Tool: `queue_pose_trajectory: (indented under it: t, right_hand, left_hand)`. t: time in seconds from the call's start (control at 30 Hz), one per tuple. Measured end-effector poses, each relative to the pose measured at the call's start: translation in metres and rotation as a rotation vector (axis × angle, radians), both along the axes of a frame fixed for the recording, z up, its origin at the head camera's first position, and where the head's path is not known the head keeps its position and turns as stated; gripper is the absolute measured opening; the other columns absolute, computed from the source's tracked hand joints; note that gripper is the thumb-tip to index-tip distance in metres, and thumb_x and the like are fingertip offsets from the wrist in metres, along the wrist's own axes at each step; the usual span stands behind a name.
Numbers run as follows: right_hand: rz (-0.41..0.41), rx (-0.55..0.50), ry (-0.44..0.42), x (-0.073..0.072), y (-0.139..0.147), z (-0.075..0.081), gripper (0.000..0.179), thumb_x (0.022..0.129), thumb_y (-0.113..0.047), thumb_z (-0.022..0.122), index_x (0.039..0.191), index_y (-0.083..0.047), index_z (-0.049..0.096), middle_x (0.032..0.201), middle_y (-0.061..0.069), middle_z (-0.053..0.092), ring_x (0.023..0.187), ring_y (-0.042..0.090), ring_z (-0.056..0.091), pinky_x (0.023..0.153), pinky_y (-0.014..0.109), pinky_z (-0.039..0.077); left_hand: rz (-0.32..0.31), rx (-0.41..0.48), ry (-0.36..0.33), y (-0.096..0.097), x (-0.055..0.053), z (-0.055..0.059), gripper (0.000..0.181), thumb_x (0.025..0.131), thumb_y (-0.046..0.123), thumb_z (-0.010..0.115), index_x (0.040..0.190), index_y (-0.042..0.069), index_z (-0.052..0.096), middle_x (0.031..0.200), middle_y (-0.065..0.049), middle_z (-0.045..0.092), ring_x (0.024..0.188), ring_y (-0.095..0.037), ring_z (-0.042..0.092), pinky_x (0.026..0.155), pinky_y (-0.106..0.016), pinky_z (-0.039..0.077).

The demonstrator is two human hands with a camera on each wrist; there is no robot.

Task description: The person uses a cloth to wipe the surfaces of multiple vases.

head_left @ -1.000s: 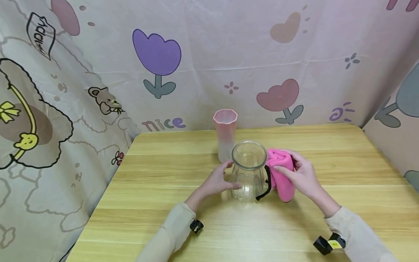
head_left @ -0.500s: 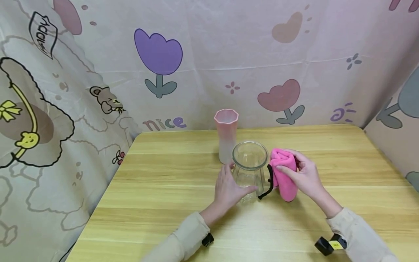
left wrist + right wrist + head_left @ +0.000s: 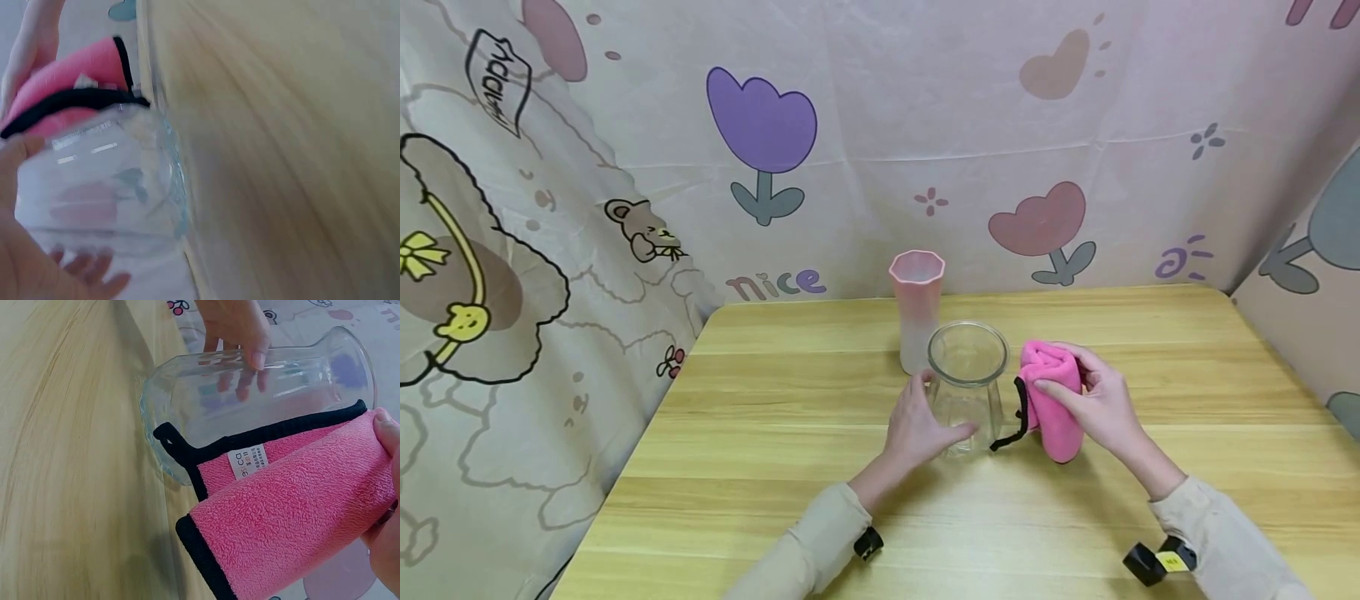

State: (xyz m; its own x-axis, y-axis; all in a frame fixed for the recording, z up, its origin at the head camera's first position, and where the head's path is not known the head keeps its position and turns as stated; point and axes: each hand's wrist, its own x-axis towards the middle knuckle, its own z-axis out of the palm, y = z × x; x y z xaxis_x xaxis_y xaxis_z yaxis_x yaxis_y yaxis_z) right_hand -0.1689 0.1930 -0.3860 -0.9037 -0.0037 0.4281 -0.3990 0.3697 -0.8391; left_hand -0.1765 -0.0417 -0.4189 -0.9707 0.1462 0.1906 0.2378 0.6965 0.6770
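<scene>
A clear glass vase (image 3: pixel 981 398) with a wide round rim stands near the middle of the wooden table. My left hand (image 3: pixel 919 429) grips its left side, thumb across the front; the right wrist view shows its fingers through the glass (image 3: pixel 187 400). To the right of the vase, a folded pink towel (image 3: pixel 1054 408) with black edging hangs from my right hand (image 3: pixel 1103 404), pinched between thumb and fingers. A white label (image 3: pixel 247 460) shows on the towel in the right wrist view. Some right-hand fingers are hidden behind the cloth.
Just behind the glass vase stands a tall pink-to-white vase (image 3: pixel 917 321), its rim many-sided. The wooden table (image 3: pixel 760 467) ends at a patterned cloth backdrop (image 3: pixel 880 125) at the back and on the left.
My left hand has moved right and closed around the glass vase, which has since shifted slightly left. The right hand and towel moved slightly right, widening their gap from the vase.
</scene>
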Motion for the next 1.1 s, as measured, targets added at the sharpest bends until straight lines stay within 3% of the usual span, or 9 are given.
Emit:
queue_pose_trajectory:
  t: [0.23,0.4,0.53,0.63,0.87,1.1]
  right_hand:
    - [-0.029,0.009,-0.036,0.001,0.002,0.0,0.044,0.077,-0.008,0.072,0.118,-0.002,0.056,0.098,-0.023,0.058,0.079,-0.001,0.06,0.06,0.019,0.053]
    - [-0.033,0.008,-0.034,0.001,0.002,-0.002,0.044,0.077,-0.007,0.072,0.117,-0.002,0.056,0.098,-0.022,0.058,0.08,-0.001,0.06,0.059,0.019,0.053]
    - [-0.026,-0.014,-0.038,0.003,0.001,0.001,0.044,0.077,-0.006,0.071,0.118,-0.001,0.055,0.099,-0.022,0.058,0.081,-0.001,0.059,0.061,0.018,0.053]
    - [-0.025,-0.035,-0.022,0.003,-0.001,0.007,0.045,0.077,-0.004,0.07,0.119,0.001,0.054,0.099,-0.022,0.058,0.083,-0.002,0.059,0.064,0.017,0.053]
    - [-0.007,-0.067,0.095,0.001,-0.006,0.026,0.046,0.073,0.008,0.069,0.116,0.006,0.054,0.101,-0.021,0.06,0.087,-0.001,0.059,0.07,0.011,0.05]
    - [0.086,-0.065,0.17,-0.001,-0.014,0.021,0.047,0.069,0.017,0.067,0.114,0.008,0.055,0.108,-0.019,0.059,0.096,0.0,0.058,0.079,0.011,0.048]
  left_hand:
    - [-0.245,0.141,-0.153,-0.018,-0.017,-0.002,0.085,0.063,0.037,0.08,0.132,0.013,0.036,0.129,-0.008,0.045,0.118,-0.025,0.042,0.098,-0.047,0.037]
    - [-0.41,0.17,-0.167,-0.024,-0.028,-0.003,0.08,0.066,0.025,0.077,0.134,0.014,0.036,0.13,-0.006,0.045,0.122,-0.021,0.04,0.103,-0.046,0.031]
    - [-0.486,0.204,-0.167,-0.026,-0.035,-0.004,0.083,0.068,0.018,0.074,0.139,0.015,0.031,0.137,-0.004,0.042,0.127,-0.019,0.035,0.106,-0.044,0.027]
    - [-0.503,0.237,-0.17,-0.028,-0.037,-0.005,0.084,0.069,0.017,0.074,0.141,0.015,0.03,0.139,-0.005,0.04,0.128,-0.019,0.034,0.105,-0.043,0.029]
    - [-0.407,0.312,-0.173,-0.036,-0.032,-0.01,0.078,0.066,0.02,0.081,0.132,0.015,0.04,0.126,-0.002,0.048,0.117,-0.017,0.043,0.097,-0.037,0.04]
    - [-0.396,0.308,-0.161,-0.039,-0.028,-0.014,0.07,0.066,0.019,0.081,0.126,0.008,0.047,0.119,-0.001,0.053,0.112,-0.018,0.048,0.091,-0.032,0.045]
